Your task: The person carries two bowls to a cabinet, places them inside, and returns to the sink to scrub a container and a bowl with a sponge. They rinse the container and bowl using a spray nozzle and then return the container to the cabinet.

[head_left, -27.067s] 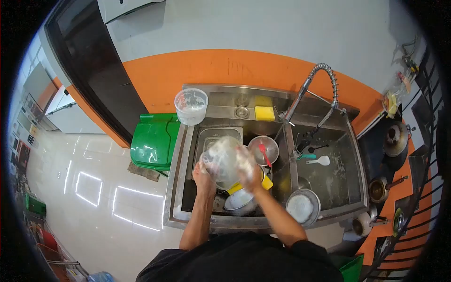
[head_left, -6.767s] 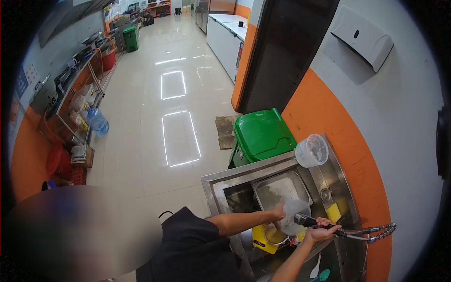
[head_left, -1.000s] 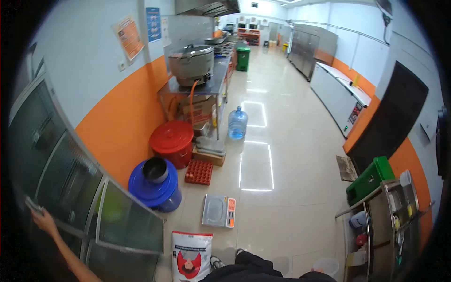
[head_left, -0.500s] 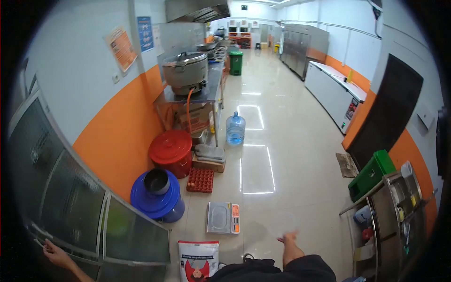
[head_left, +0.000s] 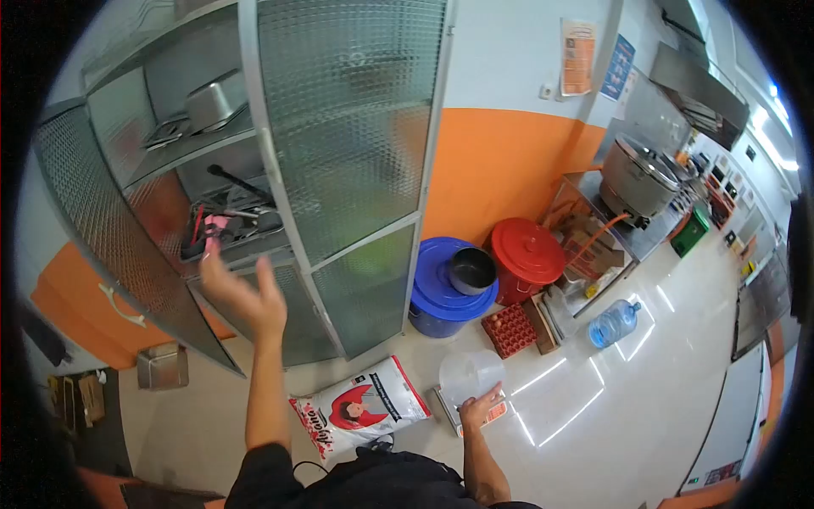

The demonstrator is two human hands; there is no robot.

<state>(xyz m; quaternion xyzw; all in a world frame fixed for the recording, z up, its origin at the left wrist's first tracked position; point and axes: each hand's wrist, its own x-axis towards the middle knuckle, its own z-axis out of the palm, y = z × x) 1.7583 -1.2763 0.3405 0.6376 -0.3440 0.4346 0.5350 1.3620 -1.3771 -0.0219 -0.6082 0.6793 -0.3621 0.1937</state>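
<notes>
Your left hand (head_left: 242, 297) is raised with its fingers spread and holding nothing, just in front of the open cabinet (head_left: 254, 170), whose door (head_left: 102, 246) is swung wide so the shelf of utensils (head_left: 225, 229) is within reach. Your right hand (head_left: 481, 405) grips the clear plastic container (head_left: 469, 376) by its rim, low at your side above the floor scale (head_left: 462, 411), which keeps it clear of the cabinet.

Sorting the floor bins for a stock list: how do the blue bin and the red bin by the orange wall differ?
The blue bin has a dark metal pot sitting on its lid; the red bin has nothing on top. The blue bin stands next to the glass-door cabinet, the red bin nearer the steel stand with the large cooker. Both are round, lidded and stand on the floor.
</notes>
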